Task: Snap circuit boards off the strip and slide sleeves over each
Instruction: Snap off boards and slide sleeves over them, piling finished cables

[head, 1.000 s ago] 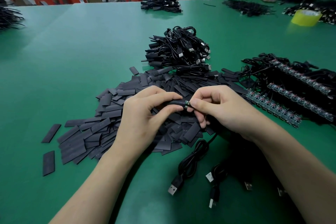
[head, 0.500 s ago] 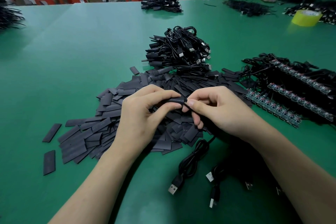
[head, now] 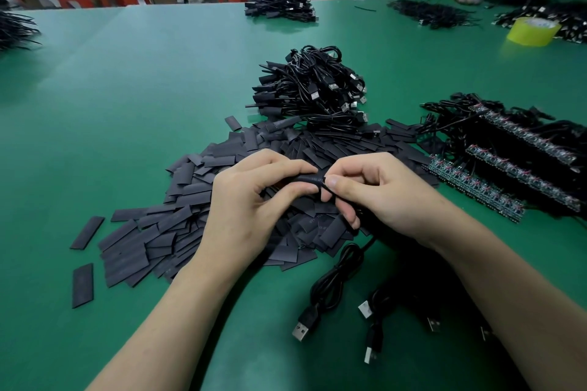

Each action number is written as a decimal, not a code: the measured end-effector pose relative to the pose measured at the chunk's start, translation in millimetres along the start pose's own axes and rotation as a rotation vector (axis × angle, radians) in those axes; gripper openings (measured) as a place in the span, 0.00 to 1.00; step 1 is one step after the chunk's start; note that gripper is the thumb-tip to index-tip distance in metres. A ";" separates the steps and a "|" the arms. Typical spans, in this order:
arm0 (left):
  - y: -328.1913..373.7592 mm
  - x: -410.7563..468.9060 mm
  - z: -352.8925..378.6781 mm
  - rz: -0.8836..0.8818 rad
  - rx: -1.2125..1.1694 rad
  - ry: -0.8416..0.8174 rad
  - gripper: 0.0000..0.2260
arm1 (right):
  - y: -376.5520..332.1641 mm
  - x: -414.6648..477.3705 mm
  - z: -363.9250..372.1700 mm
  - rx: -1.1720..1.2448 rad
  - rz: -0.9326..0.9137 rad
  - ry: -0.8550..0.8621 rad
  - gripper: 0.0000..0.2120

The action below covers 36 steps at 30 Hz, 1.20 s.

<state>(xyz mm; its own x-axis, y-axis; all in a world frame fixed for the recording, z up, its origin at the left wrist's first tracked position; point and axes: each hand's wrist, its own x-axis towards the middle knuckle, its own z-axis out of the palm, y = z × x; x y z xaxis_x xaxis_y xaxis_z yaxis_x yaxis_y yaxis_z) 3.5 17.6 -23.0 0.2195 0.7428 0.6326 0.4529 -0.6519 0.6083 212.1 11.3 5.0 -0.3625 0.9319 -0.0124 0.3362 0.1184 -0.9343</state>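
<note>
Heat-shrink sleeve (head: 307,181) held between hands above sleeve pile (head: 152,232), long axis left-right. Left hand (head: 246,200) pinches sleeve. Right hand (head: 384,192) pinches cable (head: 333,273) at sleeve's right mouth. Board hidden. Judged next push: leftward.

Entry: one person's two arms, head view.
- Left hand (head: 244,200): bare, nothing worn.
- Left forearm (head: 178,311): bare skin as far as the frame edge at 7 o'clock.
- Right hand (head: 381,194): bare; thumbnail (head: 332,181) short and plain.
- Right forearm (head: 508,295): bare skin as far as the frame edge at 4 o'clock.
</note>
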 end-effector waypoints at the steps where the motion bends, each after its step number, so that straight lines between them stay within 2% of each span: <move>1: -0.4 -0.2 0.0 -0.003 -0.003 -0.005 0.07 | 0.1 0.0 0.2 -0.004 0.000 -0.001 0.12; 15: -3.1 0.6 -1.6 0.008 0.020 -0.037 0.07 | 3.0 0.2 2.4 -0.030 0.010 0.002 0.13; 18: 0.2 2.3 0.3 -0.030 0.024 0.045 0.10 | 2.9 0.9 2.5 -0.001 -0.004 0.026 0.13; 21: 2.7 1.8 2.3 -0.155 -0.046 0.192 0.16 | 3.7 1.2 1.6 0.031 -0.009 0.078 0.13; 25: 3.0 -0.5 5.3 -0.211 -0.049 0.265 0.10 | 5.2 2.2 3.8 0.055 -0.011 0.104 0.12; 32: 5.2 -2.1 8.2 -0.243 -0.061 0.261 0.09 | 7.1 3.2 7.5 0.005 -0.029 0.152 0.12; 36: 5.0 -2.4 8.8 -0.237 -0.045 0.267 0.04 | 6.1 2.3 8.8 -0.011 -0.023 0.156 0.13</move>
<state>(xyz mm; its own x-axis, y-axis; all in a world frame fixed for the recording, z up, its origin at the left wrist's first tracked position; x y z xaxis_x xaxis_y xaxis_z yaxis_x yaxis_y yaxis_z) 12.8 14.0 -25.7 -0.1235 0.8121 0.5703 0.4239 -0.4764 0.7702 205.7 11.1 -3.9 -0.2312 0.9707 0.0651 0.3395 0.1432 -0.9296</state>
